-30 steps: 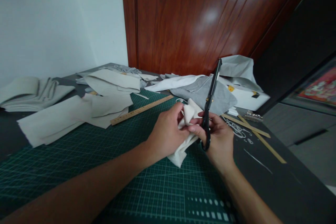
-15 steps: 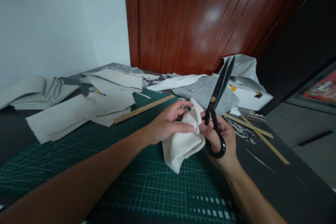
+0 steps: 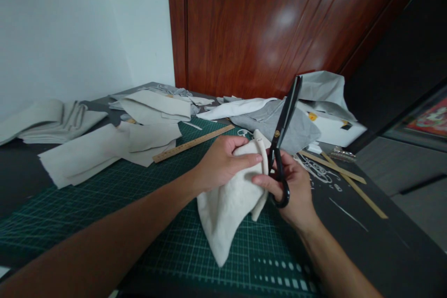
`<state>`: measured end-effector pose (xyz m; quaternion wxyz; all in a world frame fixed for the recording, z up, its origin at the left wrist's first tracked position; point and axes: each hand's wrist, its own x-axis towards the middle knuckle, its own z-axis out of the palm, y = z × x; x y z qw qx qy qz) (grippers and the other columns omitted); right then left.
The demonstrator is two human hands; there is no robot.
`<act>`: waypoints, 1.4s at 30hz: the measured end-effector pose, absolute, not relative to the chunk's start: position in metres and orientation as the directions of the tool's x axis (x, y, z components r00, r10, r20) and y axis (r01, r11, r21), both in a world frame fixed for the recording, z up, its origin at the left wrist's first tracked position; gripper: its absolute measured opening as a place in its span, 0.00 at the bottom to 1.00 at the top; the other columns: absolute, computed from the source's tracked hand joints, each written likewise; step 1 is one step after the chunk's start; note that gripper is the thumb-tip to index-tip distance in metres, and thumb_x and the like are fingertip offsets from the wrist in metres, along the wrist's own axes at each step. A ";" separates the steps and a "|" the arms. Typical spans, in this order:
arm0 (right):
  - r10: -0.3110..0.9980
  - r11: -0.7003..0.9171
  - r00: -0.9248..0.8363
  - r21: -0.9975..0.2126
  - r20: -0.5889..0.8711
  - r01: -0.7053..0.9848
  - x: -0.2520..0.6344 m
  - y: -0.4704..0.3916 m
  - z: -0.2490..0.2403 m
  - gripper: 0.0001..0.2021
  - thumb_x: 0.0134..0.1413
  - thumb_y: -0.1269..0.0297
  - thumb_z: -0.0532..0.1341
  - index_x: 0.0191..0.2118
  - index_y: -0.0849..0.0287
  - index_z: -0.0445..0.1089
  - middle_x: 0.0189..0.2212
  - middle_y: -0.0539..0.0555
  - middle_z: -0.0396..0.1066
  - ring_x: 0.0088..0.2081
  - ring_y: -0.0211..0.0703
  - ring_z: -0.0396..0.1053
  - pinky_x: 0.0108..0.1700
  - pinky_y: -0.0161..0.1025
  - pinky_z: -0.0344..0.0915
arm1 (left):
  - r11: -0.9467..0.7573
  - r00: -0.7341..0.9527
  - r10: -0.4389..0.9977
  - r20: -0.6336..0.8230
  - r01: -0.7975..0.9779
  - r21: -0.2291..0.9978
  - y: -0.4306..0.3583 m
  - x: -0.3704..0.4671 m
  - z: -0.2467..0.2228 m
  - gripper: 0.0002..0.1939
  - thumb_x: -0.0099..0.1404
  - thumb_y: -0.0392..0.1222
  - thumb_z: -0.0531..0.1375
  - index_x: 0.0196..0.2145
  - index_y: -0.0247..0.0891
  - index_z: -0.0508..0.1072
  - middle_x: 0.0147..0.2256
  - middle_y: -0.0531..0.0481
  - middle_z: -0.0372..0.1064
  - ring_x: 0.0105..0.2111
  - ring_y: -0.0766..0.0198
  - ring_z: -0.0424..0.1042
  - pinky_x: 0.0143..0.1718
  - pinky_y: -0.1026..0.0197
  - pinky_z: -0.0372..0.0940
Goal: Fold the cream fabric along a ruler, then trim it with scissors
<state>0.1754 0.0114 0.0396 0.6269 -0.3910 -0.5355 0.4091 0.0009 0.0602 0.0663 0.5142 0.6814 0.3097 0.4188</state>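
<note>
A cream cloth piece [image 3: 230, 200] with a thick seamed edge hangs between my hands above the green cutting mat [image 3: 174, 237]. My left hand [image 3: 221, 160] pinches the cloth near its upper edge, thumb on the near face and fingers partly hidden behind. My right hand [image 3: 291, 186] presses its thumb to the seamed edge, its other fingers largely behind the cloth and scissors. Black scissors [image 3: 277, 134] hang on that same hand by the handles, their blades nearly together and pointing up and away.
A wooden ruler [image 3: 193, 143] lies across the mat. Cream fabric pieces [image 3: 84, 153] spread at left, with grey cloth [image 3: 296, 125] and a white box [image 3: 335, 130] behind. Crossed wooden strips [image 3: 349, 181] and loose cord trimmings [image 3: 316, 170] lie at right.
The cloth is turned and spread, its corner hanging lower and its seamed edge now upright. The scissors have shifted slightly left, and their blades look closer together.
</note>
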 end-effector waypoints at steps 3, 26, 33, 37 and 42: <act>0.922 0.384 0.086 -0.919 0.377 -0.087 0.172 0.011 0.038 0.24 0.37 0.70 0.82 0.43 0.52 0.79 0.30 0.46 0.79 0.29 0.43 0.71 0.34 0.40 0.70 | -0.289 0.478 0.841 0.253 0.002 0.957 0.058 0.001 0.068 0.14 0.61 0.50 0.70 0.33 0.36 0.80 0.30 0.51 0.74 0.30 0.64 0.67 0.30 0.63 0.58; 0.908 0.331 0.325 -0.928 0.265 -0.170 0.185 0.024 0.027 0.14 0.51 0.59 0.76 0.42 0.56 0.79 0.25 0.44 0.70 0.27 0.37 0.62 0.30 0.35 0.57 | -0.184 0.521 0.845 0.121 0.069 0.981 0.064 -0.001 0.062 0.14 0.59 0.47 0.69 0.39 0.35 0.80 0.39 0.45 0.79 0.36 0.56 0.74 0.34 0.59 0.64; 0.930 0.305 0.278 -0.927 0.240 -0.219 0.182 0.022 0.027 0.15 0.51 0.59 0.77 0.43 0.56 0.79 0.24 0.44 0.70 0.24 0.36 0.61 0.28 0.34 0.58 | -0.224 0.474 0.851 0.225 -0.060 0.973 0.059 0.011 0.054 0.14 0.62 0.40 0.66 0.46 0.36 0.78 0.47 0.43 0.79 0.46 0.53 0.75 0.47 0.56 0.69; 0.931 0.306 0.278 -0.923 0.239 -0.233 0.181 0.022 0.029 0.16 0.51 0.59 0.77 0.43 0.58 0.79 0.23 0.43 0.69 0.23 0.34 0.59 0.27 0.33 0.56 | -0.138 0.427 0.884 0.189 -0.149 0.979 0.056 0.018 0.051 0.16 0.63 0.38 0.64 0.49 0.36 0.78 0.47 0.44 0.80 0.45 0.55 0.76 0.49 0.55 0.68; 0.926 0.318 0.284 -0.919 0.249 -0.231 0.181 0.023 0.029 0.18 0.49 0.59 0.78 0.43 0.58 0.78 0.23 0.43 0.69 0.23 0.34 0.59 0.26 0.33 0.56 | -0.037 0.570 0.819 0.074 -0.076 0.996 0.051 0.015 0.056 0.16 0.56 0.42 0.71 0.43 0.35 0.80 0.36 0.49 0.78 0.35 0.61 0.73 0.39 0.61 0.65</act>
